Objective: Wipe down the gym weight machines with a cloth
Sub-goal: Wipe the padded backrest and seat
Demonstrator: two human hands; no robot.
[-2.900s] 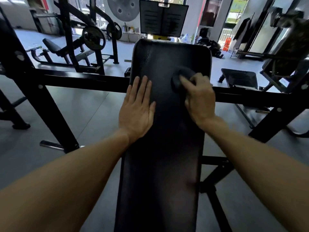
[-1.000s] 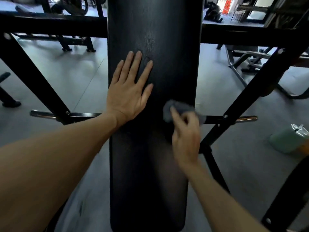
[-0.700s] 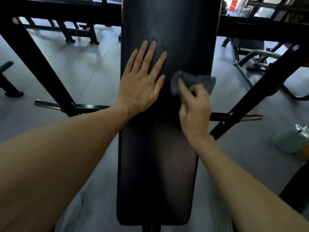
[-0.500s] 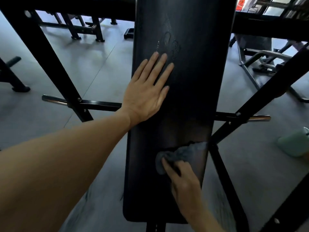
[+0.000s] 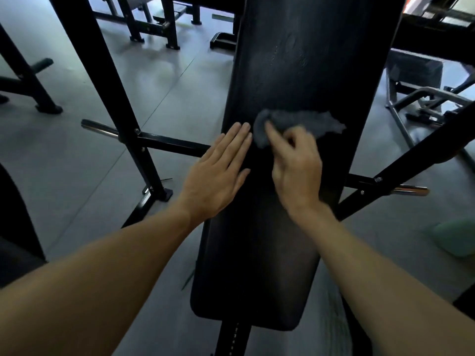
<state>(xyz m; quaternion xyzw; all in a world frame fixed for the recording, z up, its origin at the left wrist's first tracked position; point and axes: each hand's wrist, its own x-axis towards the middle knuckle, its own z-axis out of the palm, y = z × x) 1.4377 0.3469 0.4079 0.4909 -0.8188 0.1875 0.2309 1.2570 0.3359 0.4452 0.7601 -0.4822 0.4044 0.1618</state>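
Observation:
A long black padded bench (image 5: pixel 303 60) runs away from me down the middle of the view. My left hand (image 5: pixel 218 173) lies flat on its left edge, fingers together and straight. My right hand (image 5: pixel 295 163) presses a crumpled grey cloth (image 5: pixel 305 123) onto the pad just right of the left fingertips, fingers curled on the cloth. The cloth spreads to the right past my knuckles.
Black steel uprights (image 5: pixel 102 80) and a crossbar with chrome pegs (image 5: pixel 100 125) flank the bench on both sides. A pale green container (image 5: pixel 455 235) stands on the grey floor at the right. More benches and frames (image 5: pixel 416 70) stand behind.
My right hand has swept the cloth from the near part of the pad back up beside my left hand. My left hand has slid nearer along the left edge.

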